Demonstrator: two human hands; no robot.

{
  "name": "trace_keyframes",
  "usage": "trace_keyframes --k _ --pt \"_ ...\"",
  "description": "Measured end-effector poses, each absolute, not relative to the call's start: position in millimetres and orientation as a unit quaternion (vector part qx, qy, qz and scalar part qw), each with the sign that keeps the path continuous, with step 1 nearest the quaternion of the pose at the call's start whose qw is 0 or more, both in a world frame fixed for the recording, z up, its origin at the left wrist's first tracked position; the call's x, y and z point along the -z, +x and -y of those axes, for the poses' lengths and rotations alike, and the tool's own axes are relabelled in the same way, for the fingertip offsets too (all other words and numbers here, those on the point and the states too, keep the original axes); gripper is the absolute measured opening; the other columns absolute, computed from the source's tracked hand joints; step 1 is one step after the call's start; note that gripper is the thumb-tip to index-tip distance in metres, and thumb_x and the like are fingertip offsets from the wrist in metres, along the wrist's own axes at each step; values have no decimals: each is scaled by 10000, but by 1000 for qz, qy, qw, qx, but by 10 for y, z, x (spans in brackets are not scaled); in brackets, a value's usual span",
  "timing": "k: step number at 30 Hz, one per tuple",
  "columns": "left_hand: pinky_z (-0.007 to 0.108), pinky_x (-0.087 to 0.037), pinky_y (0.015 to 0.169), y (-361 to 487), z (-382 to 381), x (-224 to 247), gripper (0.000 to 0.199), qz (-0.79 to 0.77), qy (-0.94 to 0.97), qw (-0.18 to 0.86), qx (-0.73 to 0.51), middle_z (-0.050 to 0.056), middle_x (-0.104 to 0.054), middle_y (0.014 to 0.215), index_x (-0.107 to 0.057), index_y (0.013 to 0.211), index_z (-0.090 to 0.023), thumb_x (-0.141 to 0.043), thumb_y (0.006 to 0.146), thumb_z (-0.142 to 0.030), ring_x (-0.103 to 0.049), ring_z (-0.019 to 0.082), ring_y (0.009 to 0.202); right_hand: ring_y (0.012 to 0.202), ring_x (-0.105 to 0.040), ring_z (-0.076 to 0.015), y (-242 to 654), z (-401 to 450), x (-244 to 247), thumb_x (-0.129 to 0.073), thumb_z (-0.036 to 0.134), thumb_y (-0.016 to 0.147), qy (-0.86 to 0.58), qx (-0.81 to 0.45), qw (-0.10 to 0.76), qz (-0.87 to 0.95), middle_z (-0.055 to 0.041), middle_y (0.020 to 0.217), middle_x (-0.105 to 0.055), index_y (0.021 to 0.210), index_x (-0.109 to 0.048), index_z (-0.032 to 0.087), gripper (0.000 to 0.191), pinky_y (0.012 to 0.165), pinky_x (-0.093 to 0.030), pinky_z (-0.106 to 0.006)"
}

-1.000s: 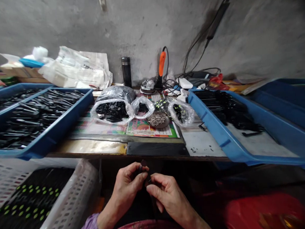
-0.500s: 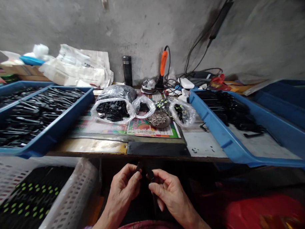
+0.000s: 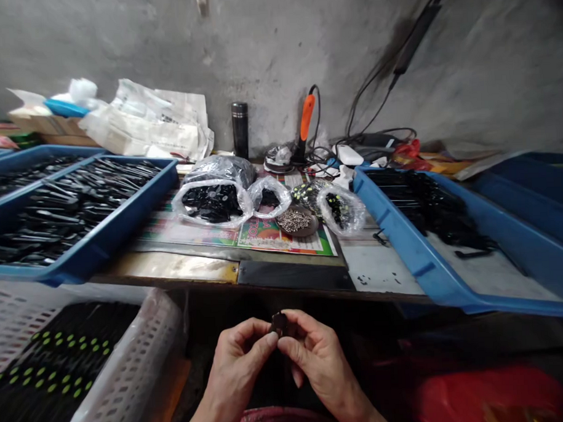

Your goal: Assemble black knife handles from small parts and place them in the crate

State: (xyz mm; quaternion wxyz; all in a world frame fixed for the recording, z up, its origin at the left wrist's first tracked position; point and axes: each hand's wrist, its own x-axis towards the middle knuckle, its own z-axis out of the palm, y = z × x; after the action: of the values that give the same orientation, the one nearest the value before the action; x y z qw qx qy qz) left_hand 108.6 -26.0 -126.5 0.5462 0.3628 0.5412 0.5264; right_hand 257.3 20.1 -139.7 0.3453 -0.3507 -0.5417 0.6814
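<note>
My left hand (image 3: 244, 354) and my right hand (image 3: 310, 348) meet below the front edge of the bench. Between their fingertips sits a small black plastic part (image 3: 279, 323), pinched from both sides. Its exact kind is too dark to make out. On the bench ahead lie an open plastic bag of black pieces (image 3: 211, 202), a smaller bag of dark pieces (image 3: 268, 199), a round dish of small metal screws (image 3: 295, 221) and a bag of black and yellow-green pieces (image 3: 340, 209).
Blue trays of long black parts stand left (image 3: 169, 178) and right (image 3: 431, 273). A white basket (image 3: 116, 370) with black, green-dotted pieces is at lower left. An orange-handled tool (image 3: 306, 118), a black flask (image 3: 240, 129) and cables stand by the wall. Red material (image 3: 491, 394) lies lower right.
My hands have come together from slightly apart, the left moving right. The separate dark pieces they held now meet at the fingertips. The view has shifted slightly.
</note>
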Motion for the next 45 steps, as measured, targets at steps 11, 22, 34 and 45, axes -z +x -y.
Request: trace_keyframes --k 11,22,34,45 --pt "187 -293 464 1135 238 1286 382 -546 324 560 -532 9 -566 561 -751 703 -112 -814 658 -487 -386 66 486 390 -446 -42 2559 -166 1462 -735 508 818 -347 -678 371 531 23 634 -564 1072 -675 147 446 368 -336 -142" --pt "192 -325 468 1178 260 1389 314 -539 370 515 -554 21 -628 593 -743 747 -129 -763 743 -442 -437 81 491 406 -481 -85 2560 -177 1529 -662 554 864 -372 -642 389 546 21 555 -529 1021 -716 135 451 422 -367 -198" --pt "236 -426 606 1153 281 1433 273 -591 439 434 -519 49 -662 686 -748 754 -141 -668 819 -394 -566 157 650 373 -422 -61 2549 -335 1315 -684 501 842 -393 -642 310 581 54 460 -484 828 -648 129 374 418 -314 -175" --pt "251 -459 681 1218 300 1448 289 -540 434 430 -579 42 -602 763 -601 714 -158 -657 850 -408 -557 156 730 363 -449 -71 2509 -260 1411 -750 468 787 -377 -672 358 528 42 458 -529 804 -660 126 354 417 -328 -181"
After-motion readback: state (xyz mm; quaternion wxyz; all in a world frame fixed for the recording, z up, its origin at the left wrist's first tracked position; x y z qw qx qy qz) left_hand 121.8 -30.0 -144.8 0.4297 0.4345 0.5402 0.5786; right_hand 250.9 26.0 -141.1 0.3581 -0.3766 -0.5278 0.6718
